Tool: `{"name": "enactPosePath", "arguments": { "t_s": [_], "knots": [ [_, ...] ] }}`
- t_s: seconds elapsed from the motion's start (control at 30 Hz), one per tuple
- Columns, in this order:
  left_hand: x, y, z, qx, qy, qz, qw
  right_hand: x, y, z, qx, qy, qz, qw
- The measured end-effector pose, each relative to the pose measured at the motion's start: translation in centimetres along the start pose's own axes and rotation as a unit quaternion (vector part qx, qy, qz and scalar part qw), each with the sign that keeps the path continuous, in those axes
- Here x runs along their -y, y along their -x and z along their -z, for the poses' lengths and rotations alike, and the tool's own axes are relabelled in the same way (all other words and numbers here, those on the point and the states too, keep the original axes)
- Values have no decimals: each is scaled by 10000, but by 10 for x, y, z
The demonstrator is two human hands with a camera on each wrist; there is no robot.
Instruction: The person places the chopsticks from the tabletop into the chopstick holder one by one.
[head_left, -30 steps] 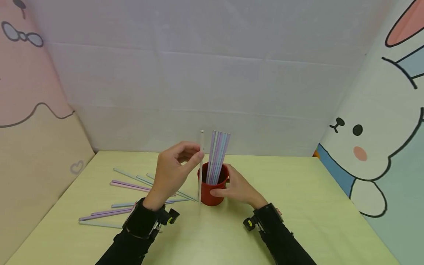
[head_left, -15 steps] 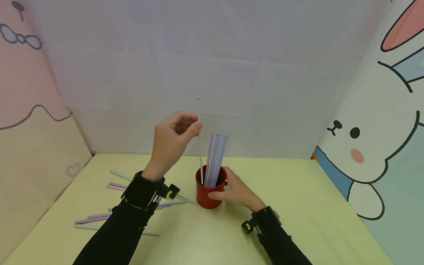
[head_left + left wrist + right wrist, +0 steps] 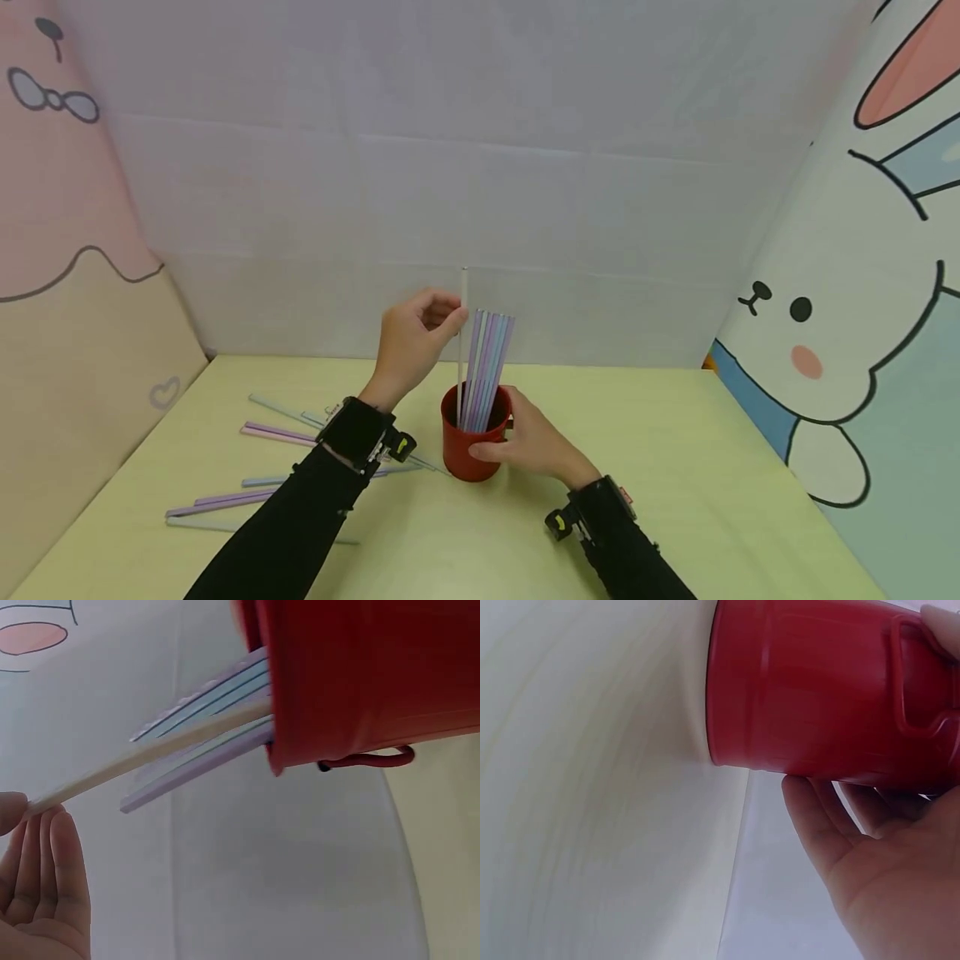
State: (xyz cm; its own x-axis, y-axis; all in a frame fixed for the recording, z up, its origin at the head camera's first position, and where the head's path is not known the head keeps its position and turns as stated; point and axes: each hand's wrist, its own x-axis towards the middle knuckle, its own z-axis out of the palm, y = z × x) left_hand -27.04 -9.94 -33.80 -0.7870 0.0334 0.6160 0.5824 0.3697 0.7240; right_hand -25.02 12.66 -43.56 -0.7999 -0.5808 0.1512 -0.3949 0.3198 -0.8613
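My left hand (image 3: 414, 337) pinches a whitish straw (image 3: 463, 287) between thumb and fingertips. The straw stands nearly upright, its lower end inside a red cup (image 3: 467, 457). Several purple and pale blue straws (image 3: 487, 367) lean together in the same cup. In the left wrist view, the whitish straw (image 3: 150, 751) runs from my fingers past the cup's rim, beside the bundle. My right hand (image 3: 536, 442) grips the cup from its right side, thumb across the front. From the right wrist, the cup (image 3: 817, 690) shows a loop handle (image 3: 900, 690) on its side.
Several more straws (image 3: 225, 500) lie scattered on the pale yellow table (image 3: 675, 500) at the left, partly hidden by my left sleeve. A white backdrop (image 3: 480, 192) rises behind the table, with cartoon-printed panels on both sides.
My left hand rose with the whitish straw, brought it over the cup, then came down so its lower end is inside. The right hand stays on the cup.
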Motion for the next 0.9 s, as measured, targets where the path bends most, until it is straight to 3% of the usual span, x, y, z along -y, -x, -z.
{"name": "enactPosePath", "arguments": {
  "t_s": [0.2, 0.33, 0.67, 0.9],
  "knots": [
    [21, 12, -12, 125, -178, 435, 9988, -2, 2, 0, 51, -95, 44, 9999],
    [29, 17, -19, 90, -175, 528, 9984, -1, 4, 1, 51, -110, 63, 9999],
    [36, 25, -28, 310, -139, 1066, 9937, 0, 3, 4, 69, -58, 216, 9997],
    [37, 28, -29, 384, -164, 1162, 9923, 1, 2, 4, 148, -72, 263, 9995]
  ]
}}
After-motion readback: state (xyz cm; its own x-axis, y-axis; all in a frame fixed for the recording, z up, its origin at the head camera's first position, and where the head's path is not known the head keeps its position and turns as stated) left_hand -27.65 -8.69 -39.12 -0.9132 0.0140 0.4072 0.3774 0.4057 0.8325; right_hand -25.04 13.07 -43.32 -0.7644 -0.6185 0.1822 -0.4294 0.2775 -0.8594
